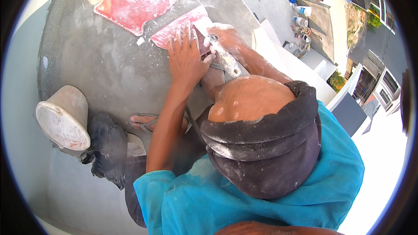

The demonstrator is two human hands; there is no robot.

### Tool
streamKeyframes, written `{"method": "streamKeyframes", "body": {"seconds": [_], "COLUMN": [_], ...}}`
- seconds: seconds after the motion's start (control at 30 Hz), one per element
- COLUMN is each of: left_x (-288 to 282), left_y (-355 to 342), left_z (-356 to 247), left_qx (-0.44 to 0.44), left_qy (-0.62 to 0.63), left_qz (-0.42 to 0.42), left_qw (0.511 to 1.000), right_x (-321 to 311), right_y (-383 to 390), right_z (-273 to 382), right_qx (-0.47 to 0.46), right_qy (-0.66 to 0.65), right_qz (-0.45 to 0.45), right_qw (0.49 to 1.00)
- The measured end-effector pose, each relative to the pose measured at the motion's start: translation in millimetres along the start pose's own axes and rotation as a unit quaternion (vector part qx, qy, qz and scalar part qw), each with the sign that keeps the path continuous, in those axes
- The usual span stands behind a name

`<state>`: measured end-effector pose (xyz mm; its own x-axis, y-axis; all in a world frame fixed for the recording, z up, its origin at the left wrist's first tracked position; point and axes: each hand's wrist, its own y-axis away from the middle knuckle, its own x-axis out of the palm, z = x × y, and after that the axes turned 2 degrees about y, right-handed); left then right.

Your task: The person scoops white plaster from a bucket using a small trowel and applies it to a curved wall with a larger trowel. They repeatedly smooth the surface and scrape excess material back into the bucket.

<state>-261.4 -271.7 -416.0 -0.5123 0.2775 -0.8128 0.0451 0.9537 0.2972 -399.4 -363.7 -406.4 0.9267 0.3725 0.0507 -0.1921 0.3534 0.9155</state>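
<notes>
My left hand (186,54) lies flat with fingers spread on a red plastic sheet (191,16) dusted with white powder. My right hand (227,40), whitened at the fingers, is closed round a putty knife (226,59). The knife's worn, white-smeared handle points back toward my raised knee, and its pale blade reaches the sheet's right end. Beyond my left hand, a second red sheet (133,4), larger and caked with white, rests on the grey floor. White crumbs lie between the two sheets.
A whitish bucket (69,106) lies tilted near the left wall, beside a black plastic bag (106,146). My sandalled foot (143,121) is on the grey floor (104,69). A white ledge (270,45) bounds the right side; several paint buckets (301,21) stand beyond it, lower down.
</notes>
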Motion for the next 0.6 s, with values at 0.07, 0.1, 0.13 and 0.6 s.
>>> {"method": "streamKeyframes", "body": {"seconds": [0.07,0.1,0.13,0.6], "left_x": [6,9,11,5], "left_y": [-6,-8,-10,-19], "left_z": [5,7,8,-4], "left_qx": [0.015,0.023,0.034,0.032], "left_qy": [-0.025,-0.037,-0.046,-0.123], "left_qz": [0.011,0.018,0.021,0.112], "left_qw": [1.0,0.999,0.998,0.985], "right_x": [-1,-1,-2,2], "right_y": [-1,-2,-5,-17], "right_z": [0,-2,2,11], "right_qx": [-0.008,-0.01,-0.016,-0.056], "right_qy": [0.014,0.02,0.018,0.024], "right_qz": [-0.007,-0.012,-0.019,-0.028], "right_qw": [1.0,1.0,1.0,0.998]}}
